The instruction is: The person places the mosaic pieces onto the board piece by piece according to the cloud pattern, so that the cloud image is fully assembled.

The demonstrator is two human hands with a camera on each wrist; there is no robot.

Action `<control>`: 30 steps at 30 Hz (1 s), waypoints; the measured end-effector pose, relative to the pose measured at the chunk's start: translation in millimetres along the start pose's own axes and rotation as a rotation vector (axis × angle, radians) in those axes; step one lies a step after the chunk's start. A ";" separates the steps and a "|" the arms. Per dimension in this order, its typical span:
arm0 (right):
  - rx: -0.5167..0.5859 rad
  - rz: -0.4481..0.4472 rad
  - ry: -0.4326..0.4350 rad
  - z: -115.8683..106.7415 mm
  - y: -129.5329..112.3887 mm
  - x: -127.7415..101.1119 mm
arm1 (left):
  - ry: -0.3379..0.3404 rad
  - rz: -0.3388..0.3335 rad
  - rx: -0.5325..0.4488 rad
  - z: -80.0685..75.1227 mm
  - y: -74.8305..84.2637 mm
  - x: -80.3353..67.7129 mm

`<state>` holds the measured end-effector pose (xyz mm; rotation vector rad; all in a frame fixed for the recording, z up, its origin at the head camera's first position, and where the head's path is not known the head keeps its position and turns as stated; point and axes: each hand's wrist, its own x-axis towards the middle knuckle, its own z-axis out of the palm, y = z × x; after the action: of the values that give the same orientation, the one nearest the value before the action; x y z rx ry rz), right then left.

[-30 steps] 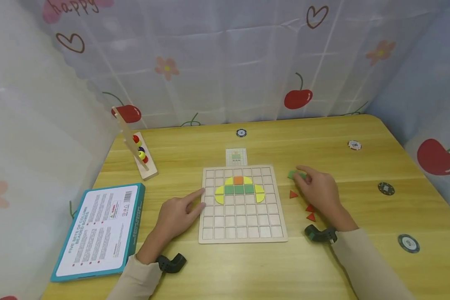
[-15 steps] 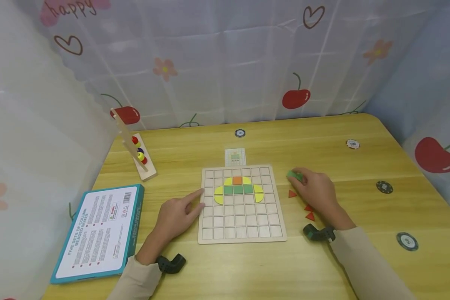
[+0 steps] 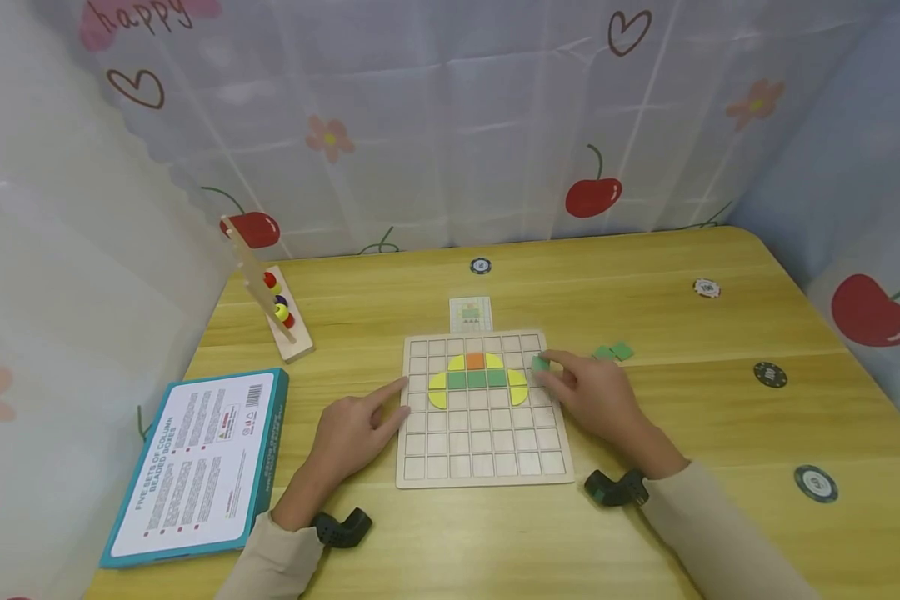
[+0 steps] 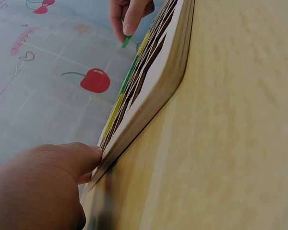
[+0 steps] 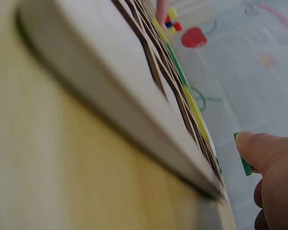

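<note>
My right hand [image 3: 598, 398] pinches a green square tile [image 3: 540, 364] between thumb and fingertips, above the right side of the wooden grid board [image 3: 480, 483]. The right wrist view shows that tile [image 5: 243, 160] edge-on, raised off the board. My left hand [image 3: 354, 429] rests on the table, thumb and index fingertips touching the board's left edge. On the board, an orange square [image 3: 475, 361] sits between yellow quarter-round pieces, above a row of green squares [image 3: 477, 379]. More yellow pieces [image 3: 519, 395] flank that row.
Loose green tiles [image 3: 613, 352] lie right of the board. A small pattern card [image 3: 470, 314] touches its far edge. At left stand a wooden bead rack [image 3: 288, 321] and a teal-edged box [image 3: 195, 462]. Several poker chips [image 3: 770, 374] are spread over the table.
My right hand has moved left from the loose green tiles to the board, carrying one tile and leaving others behind. The red triangles are now hidden beneath it. My left hand has stayed put.
</note>
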<state>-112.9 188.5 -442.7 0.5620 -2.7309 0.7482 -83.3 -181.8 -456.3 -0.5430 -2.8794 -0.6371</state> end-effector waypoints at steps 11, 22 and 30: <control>0.034 -0.095 -0.079 25.5 -39.7 -4.4 | 0.010 0.005 0.002 -1.7 1.0 0.2; 0.022 -0.159 -0.032 39.3 -34.9 -6.8 | 0.009 0.004 -0.006 -1.4 1.3 0.2; 0.039 -0.162 -0.042 39.4 -34.3 -7.2 | -0.007 -0.009 -0.002 -1.8 1.9 0.6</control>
<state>-97.2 142.4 -463.3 0.8058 -2.6734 0.7574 -83.0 -180.8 -453.8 -0.5335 -2.8900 -0.6408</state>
